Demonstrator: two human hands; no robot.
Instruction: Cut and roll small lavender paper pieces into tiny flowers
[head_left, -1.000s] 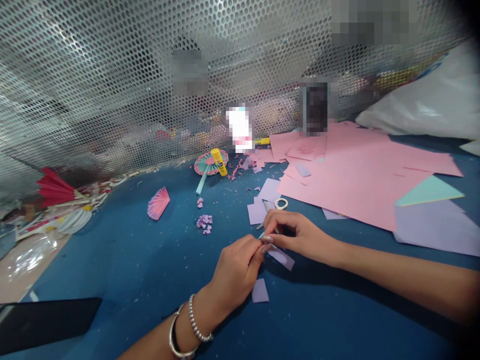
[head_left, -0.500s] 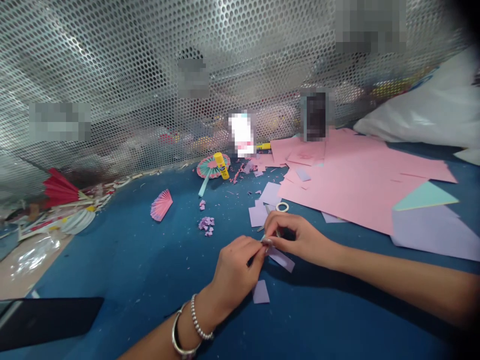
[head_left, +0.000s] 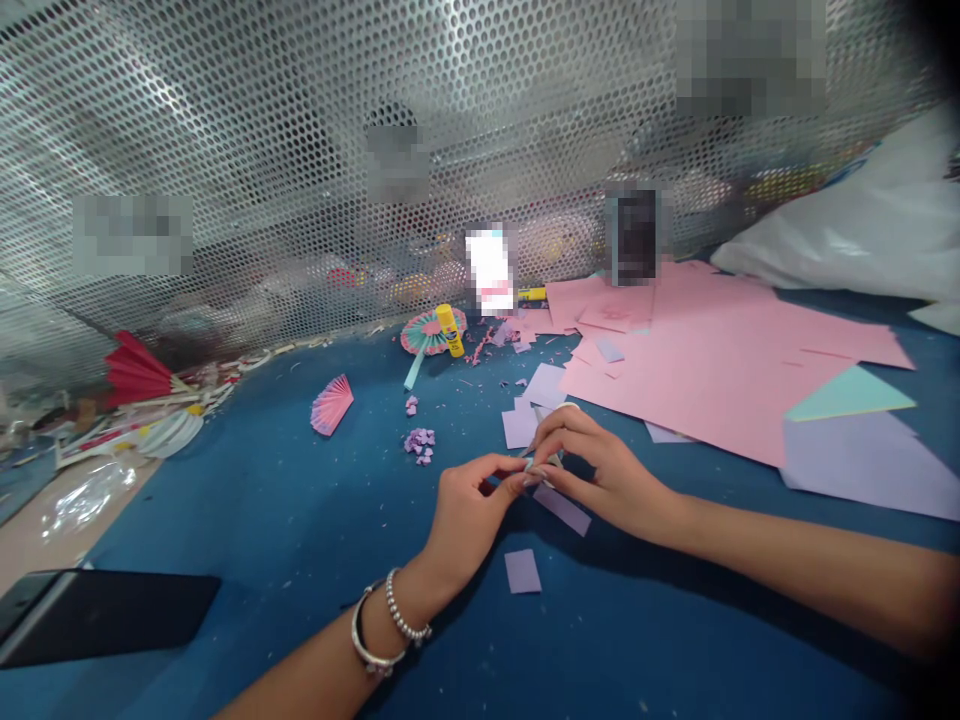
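My left hand [head_left: 469,515], with bracelets at the wrist, and my right hand [head_left: 592,470] meet fingertip to fingertip over the blue table [head_left: 262,520]. Both pinch a small piece of lilac paper between them, mostly hidden by the fingers. A lilac strip [head_left: 562,510] lies under my right hand. A small lilac square [head_left: 522,571] rests on the table just in front of my hands. Scissors with a white handle [head_left: 564,408] lie behind my right hand, partly hidden.
Pink sheets [head_left: 712,350], a teal sheet [head_left: 851,393] and a lilac sheet [head_left: 862,465] cover the right. A glue stick [head_left: 450,330], paper fans [head_left: 331,405] and a pile of lilac bits [head_left: 420,444] lie farther back. A perforated metal screen [head_left: 262,180] stands behind. A black flat object [head_left: 105,615] sits near left.
My hands stay joined on the small paper piece, the fingers shifting a little. The view has tilted slightly, so everything sits a bit lower and to the right.
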